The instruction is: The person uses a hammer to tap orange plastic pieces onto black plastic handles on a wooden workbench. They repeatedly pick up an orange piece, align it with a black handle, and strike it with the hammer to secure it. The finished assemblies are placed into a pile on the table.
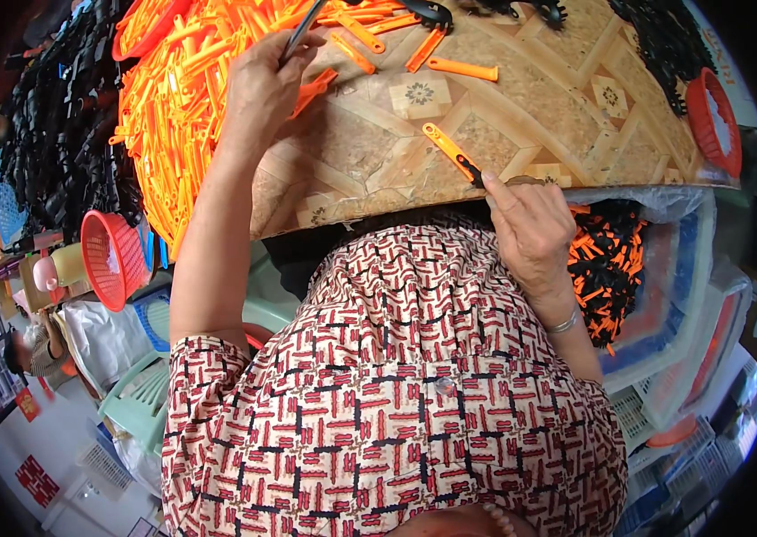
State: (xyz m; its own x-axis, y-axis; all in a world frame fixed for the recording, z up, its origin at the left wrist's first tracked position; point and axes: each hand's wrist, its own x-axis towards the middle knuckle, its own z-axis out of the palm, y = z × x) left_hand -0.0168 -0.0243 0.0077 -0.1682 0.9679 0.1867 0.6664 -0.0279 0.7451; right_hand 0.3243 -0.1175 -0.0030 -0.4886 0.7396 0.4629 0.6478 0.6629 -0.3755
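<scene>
My left hand is raised at the far left of the table, its fingers closed around a thin black utensil stem whose far end runs out of the picture. Beside those fingers lies an orange plastic handle. At the table's near edge my right hand pinches the black end of an orange handle, which points away to the upper left. Several loose orange handles lie farther back, near a black slotted utensil head.
A large heap of orange handles covers the table's left side. Black utensil parts are piled farther left, and more at the far right. Red baskets flank the table. A bin at right holds orange-and-black pieces.
</scene>
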